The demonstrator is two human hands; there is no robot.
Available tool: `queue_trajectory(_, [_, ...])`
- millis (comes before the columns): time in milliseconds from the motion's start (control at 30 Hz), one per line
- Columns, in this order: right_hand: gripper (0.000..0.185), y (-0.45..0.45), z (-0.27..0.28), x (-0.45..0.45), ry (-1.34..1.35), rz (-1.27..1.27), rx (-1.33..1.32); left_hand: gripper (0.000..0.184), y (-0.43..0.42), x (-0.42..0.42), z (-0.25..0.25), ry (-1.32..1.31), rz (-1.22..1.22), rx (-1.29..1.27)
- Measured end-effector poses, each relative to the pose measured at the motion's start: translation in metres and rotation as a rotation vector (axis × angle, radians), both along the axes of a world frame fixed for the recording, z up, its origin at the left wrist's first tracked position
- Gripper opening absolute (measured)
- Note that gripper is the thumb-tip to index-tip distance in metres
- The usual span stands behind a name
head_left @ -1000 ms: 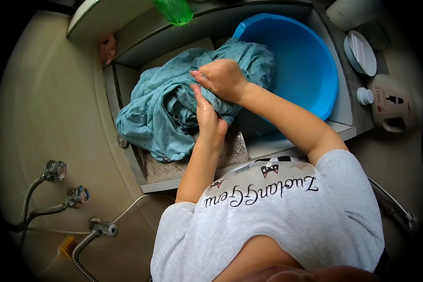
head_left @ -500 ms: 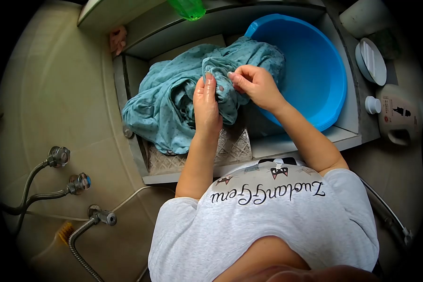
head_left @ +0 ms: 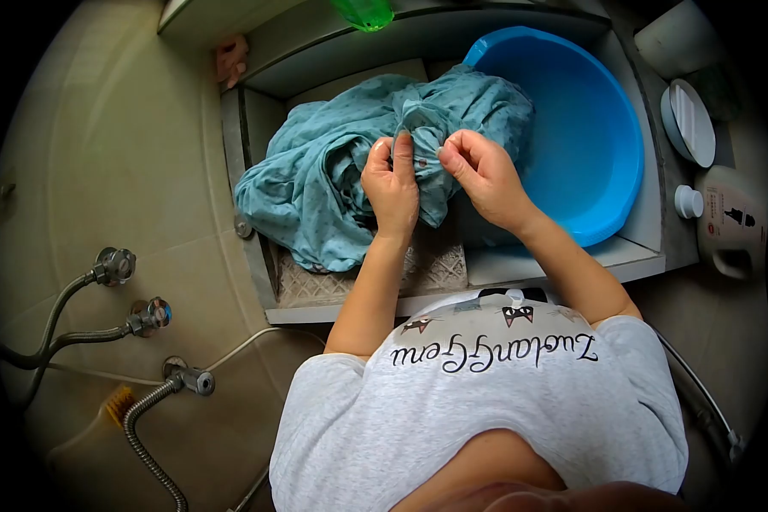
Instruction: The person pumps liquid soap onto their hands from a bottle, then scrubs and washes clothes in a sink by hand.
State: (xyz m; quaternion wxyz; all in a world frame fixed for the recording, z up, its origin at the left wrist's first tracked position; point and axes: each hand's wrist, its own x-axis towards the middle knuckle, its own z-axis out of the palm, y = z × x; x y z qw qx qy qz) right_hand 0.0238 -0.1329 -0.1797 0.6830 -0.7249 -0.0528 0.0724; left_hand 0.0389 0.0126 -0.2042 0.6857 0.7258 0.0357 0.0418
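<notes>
A wet teal cloth with small dark marks (head_left: 316, 162) lies bunched over a textured washboard surface (head_left: 316, 286) in a grey sink. My left hand (head_left: 392, 188) pinches a raised fold of it between thumb and fingers. Just to the right, my right hand (head_left: 484, 177) is closed, thumb against fingertips, at the edge of the same fold. The cloth's right end reaches the rim of a blue basin (head_left: 627, 145) that holds water.
On the right ledge are a white bowl (head_left: 691, 124), a white cap (head_left: 689, 201) and a beige jug (head_left: 734, 222). A green container (head_left: 365, 12) is at the top. Metal taps (head_left: 115, 266) and hoses line the left wall, near a yellow brush (head_left: 119, 404).
My right hand has turned from a fist on the cloth to a pinch at its fold. My left hand has gone from flat against the bundle to gripping the lifted fold. The view has shifted slightly.
</notes>
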Motion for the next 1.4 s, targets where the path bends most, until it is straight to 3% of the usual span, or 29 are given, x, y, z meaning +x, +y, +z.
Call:
queue_trajectory(33, [0.024, 0.002, -0.005, 0.002, 0.001, 0.001, 0.001, 0.02, 0.0, 0.0, 0.0, 0.001, 0.001, 0.001])
queue_trajectory(100, [0.027, 0.005, -0.019, 0.014, -0.097, -0.157, 0.094, 0.017, -0.002, 0.003, 0.007, 0.145, -0.094, -0.394])
queue_trajectory(167, [0.03, 0.006, -0.024, 0.022, -0.03, -0.145, 0.153, 0.022, -0.006, 0.005, 0.023, 0.238, -0.096, -0.518])
queue_trajectory(233, [0.033, 0.012, -0.022, 0.026, -0.097, -0.257, 0.11, 0.03, -0.006, 0.005, 0.038, 0.443, -0.131, -0.802])
queue_trajectory(300, [0.026, 0.018, -0.008, 0.016, -0.227, -0.283, -0.153, 0.035, -0.005, 0.008, 0.037, 0.447, -0.116, -0.809])
queue_trajectory(367, [0.021, 0.039, 0.009, -0.001, -0.763, -0.135, -0.35, 0.036, 0.001, 0.012, 0.016, 0.466, -0.048, -0.628])
queue_trajectory(400, [0.021, 0.046, 0.014, 0.001, -0.816, -0.141, -0.396, 0.037, -0.004, 0.01, -0.01, 0.3, -0.043, -0.679])
queue_trajectory(467, [0.025, 0.048, -0.002, 0.02, -0.851, -0.218, -0.475, 0.043, -0.03, -0.001, 0.007, 0.373, 0.09, -0.774])
queue_trajectory(500, [0.029, 0.041, -0.005, 0.036, -0.658, -0.162, -0.517, 0.049, -0.037, -0.002, 0.018, 0.428, 0.223, -0.873])
queue_trajectory(567, [0.031, 0.029, -0.018, 0.059, -0.535, -0.181, -0.641, 0.039, -0.04, -0.006, 0.021, 0.486, 0.196, -0.832])
queue_trajectory(600, [0.031, 0.024, -0.027, 0.064, -0.542, -0.187, -0.643, 0.042, -0.046, -0.01, 0.014, 0.474, 0.093, -0.642])
queue_trajectory(700, [0.032, 0.018, -0.041, 0.066, -0.48, -0.15, -0.739, 0.042, -0.05, -0.012, 0.02, 0.248, 0.074, -0.561])
queue_trajectory(767, [0.033, 0.018, -0.029, 0.052, -0.223, -0.198, -0.376, 0.04, -0.033, -0.001, 0.004, 0.356, 0.029, -0.556])
queue_trajectory(833, [0.032, 0.015, -0.018, 0.04, -0.193, -0.16, -0.328, 0.038, -0.028, 0.011, 0.009, 0.349, 0.16, -0.671])
queue_trajectory(900, [0.032, 0.008, -0.012, 0.031, -0.116, -0.139, -0.04, 0.04, -0.013, 0.019, 0.01, 0.301, 0.101, -0.673])
queue_trajectory(967, [0.028, -0.003, -0.008, 0.028, -0.119, -0.054, -0.005, 0.042, -0.01, 0.022, 0.022, 0.236, 0.179, -0.65])
queue_trajectory(1033, [0.022, -0.005, 0.009, 0.019, -0.156, 0.117, -0.144, 0.045, -0.01, 0.024, 0.031, 0.188, 0.192, -0.58])
queue_trajectory(1233, [0.016, -0.008, 0.001, 0.015, 0.06, 0.183, 0.119, 0.047, -0.013, 0.013, 0.026, 0.147, 0.156, -0.42])
queue_trajectory(1367, [0.015, -0.007, 0.01, 0.01, -0.057, -0.142, 0.079, 0.04, -0.013, 0.003, 0.006, 0.072, 0.004, -0.358])
queue_trajectory(1400, [0.015, -0.005, 0.004, 0.012, -0.197, -0.209, 0.009, 0.033, -0.019, -0.006, 0.012, 0.03, -0.076, -0.266])
